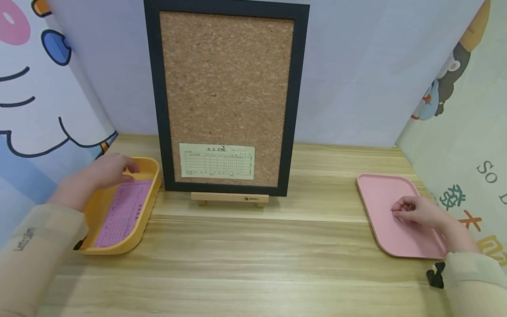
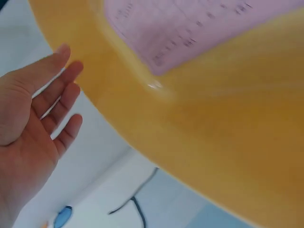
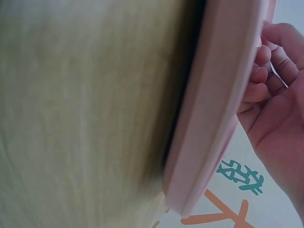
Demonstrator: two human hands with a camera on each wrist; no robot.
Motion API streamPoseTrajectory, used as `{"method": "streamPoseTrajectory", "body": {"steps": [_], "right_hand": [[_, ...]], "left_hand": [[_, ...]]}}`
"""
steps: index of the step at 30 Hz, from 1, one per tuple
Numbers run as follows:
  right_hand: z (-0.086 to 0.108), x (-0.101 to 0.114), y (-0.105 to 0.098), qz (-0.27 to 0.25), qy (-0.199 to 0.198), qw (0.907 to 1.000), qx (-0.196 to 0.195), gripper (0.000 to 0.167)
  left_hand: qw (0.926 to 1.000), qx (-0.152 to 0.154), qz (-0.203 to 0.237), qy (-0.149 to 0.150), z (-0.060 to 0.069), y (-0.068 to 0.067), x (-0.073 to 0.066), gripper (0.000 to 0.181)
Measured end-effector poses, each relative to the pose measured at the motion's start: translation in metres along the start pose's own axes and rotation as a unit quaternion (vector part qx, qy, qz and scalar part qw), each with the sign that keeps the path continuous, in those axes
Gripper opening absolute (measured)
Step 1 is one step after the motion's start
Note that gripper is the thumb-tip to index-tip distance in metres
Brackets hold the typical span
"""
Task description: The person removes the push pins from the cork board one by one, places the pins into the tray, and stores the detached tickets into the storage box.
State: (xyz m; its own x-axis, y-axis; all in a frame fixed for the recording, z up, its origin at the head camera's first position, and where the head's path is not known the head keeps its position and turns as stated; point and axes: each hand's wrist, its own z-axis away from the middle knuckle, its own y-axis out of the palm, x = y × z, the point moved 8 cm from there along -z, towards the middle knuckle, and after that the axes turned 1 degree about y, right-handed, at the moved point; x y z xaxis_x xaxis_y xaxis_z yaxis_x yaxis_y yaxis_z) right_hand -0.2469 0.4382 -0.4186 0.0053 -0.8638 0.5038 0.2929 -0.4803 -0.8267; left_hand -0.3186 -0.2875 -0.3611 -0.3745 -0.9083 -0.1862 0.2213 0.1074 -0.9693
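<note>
In the head view my left hand (image 1: 108,171) is over the far end of a yellow tray (image 1: 156,176), its fingers loosely bent and holding nothing. A stack of purple printed slips (image 1: 126,211) lies in that tray. Over a pink tray (image 1: 380,193) my right hand (image 1: 421,214) has thumb and index finger pinched together. A tiny thin dark pin-like thing shows at those fingertips; the right wrist view hides it behind the tray rim. A pale green printed slip (image 1: 218,165) hangs low on the corkboard (image 1: 229,79), with a shiny pushpin (image 1: 222,148) at its top edge.
The black-framed corkboard stands on a small wooden easel (image 1: 229,197) at the back of the wood-grain table (image 1: 245,264). Behind it is a pale backdrop (image 1: 344,75), with cartoon-printed sheets at left and right.
</note>
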Motion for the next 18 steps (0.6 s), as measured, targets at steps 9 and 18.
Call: {"method": "streamPoseTrajectory", "body": {"steps": [9, 18], "right_hand": [[0.008, 0.006, -0.008, -0.002, -0.012, 0.9997, -0.020, 0.021], [0.018, 0.035, -0.026, 0.015, -0.059, 0.9956, -0.071, 0.019]], "left_hand": [[0.9925, -0.114, -0.032, -0.030, 0.006, -0.036, -0.032, 0.032], [0.9830, -0.170, -0.012, -0.067, 0.016, -0.047, -0.052, 0.049]]}}
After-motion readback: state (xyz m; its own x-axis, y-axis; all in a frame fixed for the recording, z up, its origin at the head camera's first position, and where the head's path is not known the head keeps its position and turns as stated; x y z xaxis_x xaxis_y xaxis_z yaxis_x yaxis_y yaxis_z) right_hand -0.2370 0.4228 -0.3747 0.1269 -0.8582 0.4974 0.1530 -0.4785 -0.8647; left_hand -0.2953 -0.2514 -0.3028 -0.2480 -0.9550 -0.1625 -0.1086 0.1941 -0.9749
